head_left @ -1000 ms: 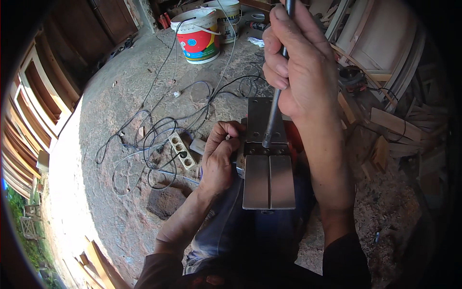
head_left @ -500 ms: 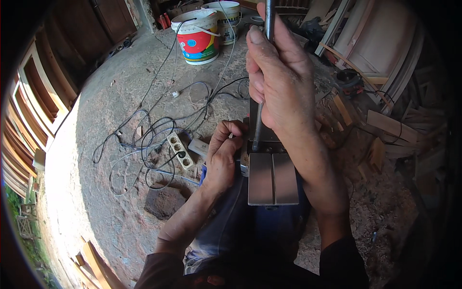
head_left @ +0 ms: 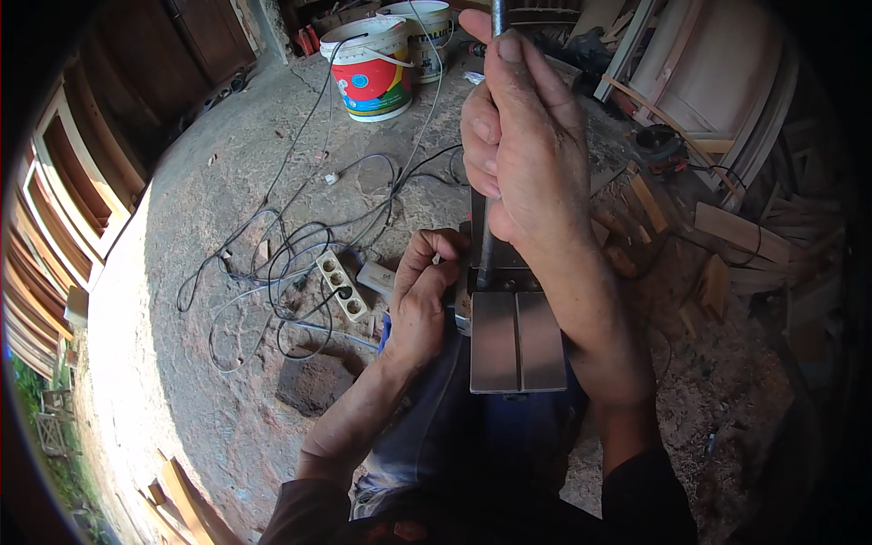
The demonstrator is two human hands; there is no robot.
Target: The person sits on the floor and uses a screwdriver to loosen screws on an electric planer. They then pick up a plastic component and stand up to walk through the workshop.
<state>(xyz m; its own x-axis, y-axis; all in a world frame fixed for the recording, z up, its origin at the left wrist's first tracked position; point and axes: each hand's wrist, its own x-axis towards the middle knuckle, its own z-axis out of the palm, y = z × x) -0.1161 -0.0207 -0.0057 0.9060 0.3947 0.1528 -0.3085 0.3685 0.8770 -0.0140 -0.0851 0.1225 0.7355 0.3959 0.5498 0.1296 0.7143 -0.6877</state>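
Observation:
My right hand (head_left: 536, 154) is closed around a dark metal rod (head_left: 486, 250), with the index finger stretched out past it. The rod stands nearly upright, its lower end at a dark metal bar (head_left: 510, 280). Right below that bar lies a flat, brownish-grey metal plate (head_left: 493, 345) with a groove down its length, above my legs. My left hand (head_left: 420, 300) is curled shut by the left side of this metal piece. What its fingertips pinch, if anything, is hidden. My right hand and forearm cover part of the piece's far end.
A white power strip (head_left: 343, 286) and tangled cables (head_left: 272, 245) lie on the floor to the left, near a rough brick-like block (head_left: 313, 381). Two buckets, the nearer one red and white (head_left: 371, 73), stand far ahead. Wood offcuts (head_left: 740, 236) are piled at the right.
My right hand's hold on the rod has shifted slightly, and the rod's upper end has moved a little to the left. My left hand stays in the same place.

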